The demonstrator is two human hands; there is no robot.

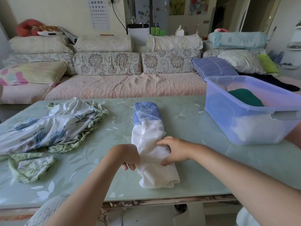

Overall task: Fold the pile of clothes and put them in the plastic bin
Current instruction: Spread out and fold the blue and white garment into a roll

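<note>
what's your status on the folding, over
Left hand and right hand both grip the white-and-blue garment, folded long on the table. Plastic bin at right, dark green cloth inside. Floral clothes at left unfolded. Nothing between garment and bin.

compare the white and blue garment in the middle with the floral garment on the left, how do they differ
The white and blue garment is folded into a narrow bundle; the floral garment lies spread and crumpled. The left hand and right hand grip the white and blue garment; the floral garment is untouched. Both lie on the table, outside the plastic bin.
</note>
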